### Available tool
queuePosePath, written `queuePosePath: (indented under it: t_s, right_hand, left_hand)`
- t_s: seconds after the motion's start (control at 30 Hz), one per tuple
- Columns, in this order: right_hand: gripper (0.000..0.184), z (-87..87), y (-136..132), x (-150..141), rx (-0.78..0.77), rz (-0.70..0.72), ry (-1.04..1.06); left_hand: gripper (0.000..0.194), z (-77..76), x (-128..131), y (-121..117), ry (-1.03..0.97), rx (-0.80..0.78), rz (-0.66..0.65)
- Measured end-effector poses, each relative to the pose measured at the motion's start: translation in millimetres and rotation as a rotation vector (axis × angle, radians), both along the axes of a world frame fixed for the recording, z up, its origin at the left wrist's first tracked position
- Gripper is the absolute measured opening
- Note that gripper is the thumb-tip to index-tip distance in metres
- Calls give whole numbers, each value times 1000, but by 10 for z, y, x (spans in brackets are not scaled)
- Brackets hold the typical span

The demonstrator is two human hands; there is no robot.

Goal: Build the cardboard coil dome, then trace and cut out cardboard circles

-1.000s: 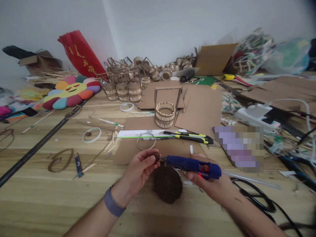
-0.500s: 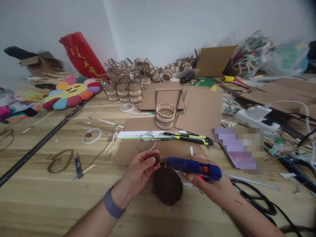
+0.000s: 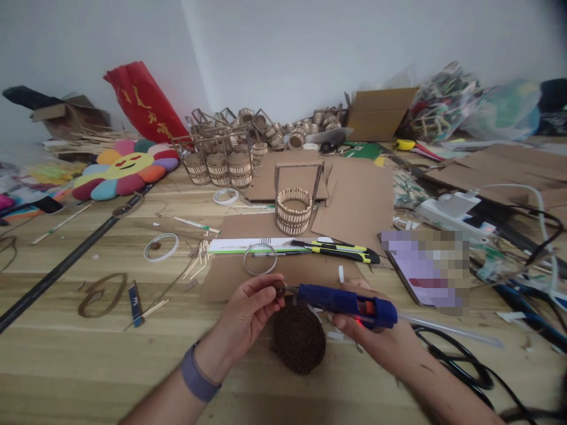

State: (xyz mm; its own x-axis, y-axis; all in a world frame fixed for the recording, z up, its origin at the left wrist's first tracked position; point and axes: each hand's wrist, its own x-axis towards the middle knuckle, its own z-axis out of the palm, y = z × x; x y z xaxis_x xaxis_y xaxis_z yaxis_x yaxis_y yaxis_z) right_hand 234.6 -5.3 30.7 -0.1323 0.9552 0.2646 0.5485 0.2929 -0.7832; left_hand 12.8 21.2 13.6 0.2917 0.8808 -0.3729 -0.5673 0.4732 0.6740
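In my right hand (image 3: 372, 336) is a blue hot glue gun (image 3: 341, 301), with a clear glue stick (image 3: 447, 329) poking out of its back. My left hand (image 3: 254, 310) is closed, thumb against fingers, on a small dark brown piece (image 3: 278, 285) whose kind I cannot make out. The gun's nozzle meets or nearly touches that piece. Below them on the table lies a round, dark brown coiled disc (image 3: 300, 339). Farther back, a small bucket of wooden slats (image 3: 294, 212) with a tall square handle stands on cardboard.
Utility knives (image 3: 341, 251) and a white ruler strip (image 3: 239, 245) lie beyond my hands. A phone (image 3: 416, 265) and a power strip (image 3: 460, 215) are at the right, with a black cable (image 3: 447, 360) nearer. Several finished buckets (image 3: 219, 168) stand behind, beside a flower cushion (image 3: 128, 168).
The view has shifted slightly, so the tabletop things sit a little lower and farther left. Both hands keep nearly the same pose, the nozzle still at the small brown piece.
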Motion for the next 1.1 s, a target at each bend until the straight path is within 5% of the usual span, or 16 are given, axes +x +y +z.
queuePosePath:
  t_s: [1.1]
  right_hand:
    - [66, 19, 19, -13, -38, 55, -19]
  left_hand:
    - [43, -44, 19, 18, 11, 1, 53]
